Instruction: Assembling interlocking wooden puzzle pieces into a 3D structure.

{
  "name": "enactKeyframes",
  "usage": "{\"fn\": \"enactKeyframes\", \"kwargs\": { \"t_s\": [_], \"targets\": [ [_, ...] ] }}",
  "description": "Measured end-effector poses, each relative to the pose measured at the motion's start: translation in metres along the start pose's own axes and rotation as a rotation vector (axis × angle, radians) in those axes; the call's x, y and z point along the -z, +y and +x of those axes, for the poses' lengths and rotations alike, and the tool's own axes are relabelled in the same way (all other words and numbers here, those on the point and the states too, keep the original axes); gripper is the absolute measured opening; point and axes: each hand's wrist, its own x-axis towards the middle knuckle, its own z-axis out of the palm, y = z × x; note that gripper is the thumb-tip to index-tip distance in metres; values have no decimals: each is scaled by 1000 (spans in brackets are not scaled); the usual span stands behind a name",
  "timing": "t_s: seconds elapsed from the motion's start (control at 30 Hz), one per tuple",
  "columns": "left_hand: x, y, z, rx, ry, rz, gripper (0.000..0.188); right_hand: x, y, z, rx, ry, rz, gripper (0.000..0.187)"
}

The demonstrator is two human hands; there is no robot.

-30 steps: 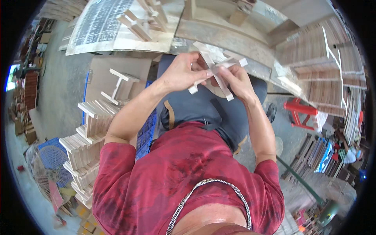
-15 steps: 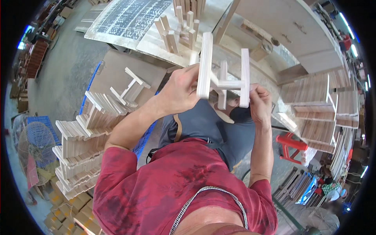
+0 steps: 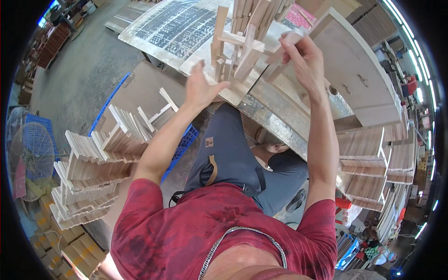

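A pale wooden frame of joined bars (image 3: 249,60) stands tilted on the bench, among upright wooden pieces that partly overlap it. My left hand (image 3: 201,88) is just left of and nearer than the frame, apart from it, with thumb and fingers spread and slightly smeared by motion. Over the bench, to the right of the frame, hangs my right hand (image 3: 304,58). Its fingers are bent, thumb apart from the index finger, and I see nothing held in them.
The bench edge (image 3: 275,122) runs in front of my knees. Stacked wooden frames (image 3: 100,156) fill the left side, by a blue crate (image 3: 186,142). More stacked wood pieces (image 3: 361,163) stand at the right. A pale panel (image 3: 357,65) rises beyond my right hand.
The wooden frame, held up between both hands before, now rests on the bench farther forward. Both hands have let go; the left moved left, the right moved up and forward. The view has shifted.
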Motion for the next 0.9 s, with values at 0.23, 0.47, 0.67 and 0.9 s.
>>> {"fn": "enactKeyframes", "kwargs": {
  "t_s": [0.23,0.47,0.67,0.9],
  "targets": [
    [-42,-27,17,98,-276,-2,41,-10,57,57,8,-219,-91,20],
    [-42,-38,16,42,-303,-70,35,-17,110,33,-122,-228,-149,20],
    [-28,-36,11,-112,-198,-169,56,-45,126,16,-362,-161,-305,54],
    [-91,-47,4,-9,-262,-235,51,-43,181,26,96,-94,-986,26]
  ]
}}
